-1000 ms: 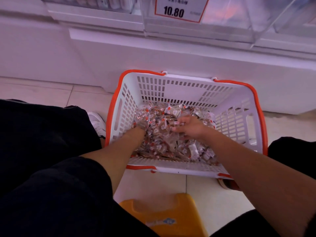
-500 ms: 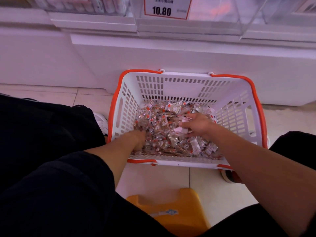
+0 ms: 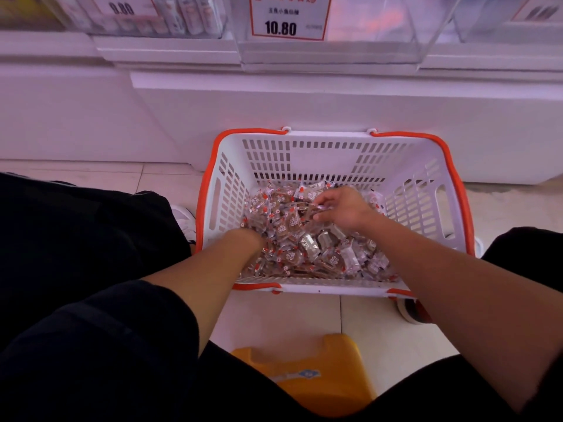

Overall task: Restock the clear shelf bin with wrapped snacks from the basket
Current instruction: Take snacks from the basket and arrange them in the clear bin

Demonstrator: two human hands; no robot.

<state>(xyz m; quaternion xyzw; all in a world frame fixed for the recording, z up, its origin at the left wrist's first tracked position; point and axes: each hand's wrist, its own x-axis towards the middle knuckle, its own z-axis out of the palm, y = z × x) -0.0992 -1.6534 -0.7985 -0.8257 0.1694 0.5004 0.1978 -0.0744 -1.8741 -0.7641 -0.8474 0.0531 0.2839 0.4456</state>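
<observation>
A white basket (image 3: 420,166) with an orange rim stands on the floor against the shelf base. Its bottom is covered by a heap of small clear-wrapped brown snacks (image 3: 307,248). My left hand (image 3: 249,239) is pushed into the heap at the left, its fingers buried under wrappers. My right hand (image 3: 344,208) lies on top of the heap to the right, fingers curled around a few snacks. The clear shelf bin (image 3: 332,50) with a 10.80 price tag sits above, at the top of the view.
A yellow plastic stool (image 3: 304,370) is under me, between my dark-trousered legs. White shoes (image 3: 184,217) flank the basket on the tiled floor. More clear bins (image 3: 158,16) with packets stand on the shelf to the left and right.
My right hand has shifted a little toward the back of the basket while closing on snacks. My left hand stays dug into the heap. The view has tilted up toward the shelf.
</observation>
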